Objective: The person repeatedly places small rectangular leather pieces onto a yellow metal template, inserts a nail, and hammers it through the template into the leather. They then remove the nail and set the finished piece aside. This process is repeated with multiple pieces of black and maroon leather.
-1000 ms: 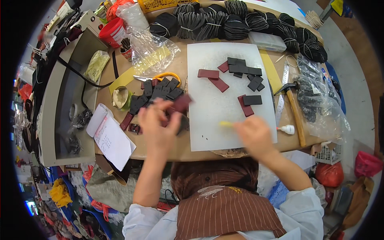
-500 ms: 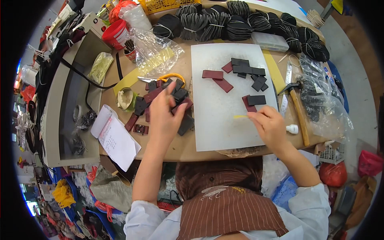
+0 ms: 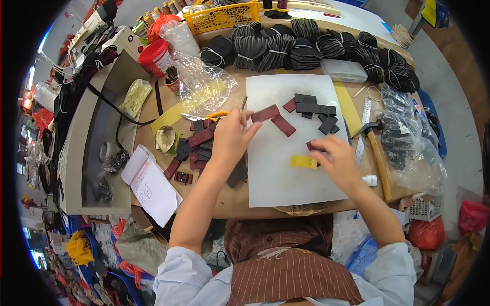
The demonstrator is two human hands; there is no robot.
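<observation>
My left hand (image 3: 230, 137) is over the left edge of the white cutting board (image 3: 275, 183), closed on a slim, dark rod-like tool (image 3: 244, 103) that sticks up past the fingers. Its fingertips touch the left end of a maroon strip (image 3: 265, 113), which lies tilted across another maroon strip (image 3: 284, 125). Over the board's right half, my right hand (image 3: 338, 162) bends its fingers around a small maroon piece (image 3: 310, 146); what they grip is hidden. A flat yellow piece (image 3: 303, 161) lies just left of its thumb. Farther up sit several black pieces (image 3: 306, 104).
Left of the board are a pile of maroon and black pieces (image 3: 201, 136), orange-handled scissors (image 3: 217, 115) and a notepad (image 3: 150, 186). A hammer (image 3: 380, 163) and metal ruler (image 3: 363, 127) lie to the right. Bundled black straps (image 3: 275, 51) line the back.
My left hand has moved right from the pile to the maroon strip, whose left end has shifted. The yellow piece, formerly edge-on in my right fingers, now lies flat beside them.
</observation>
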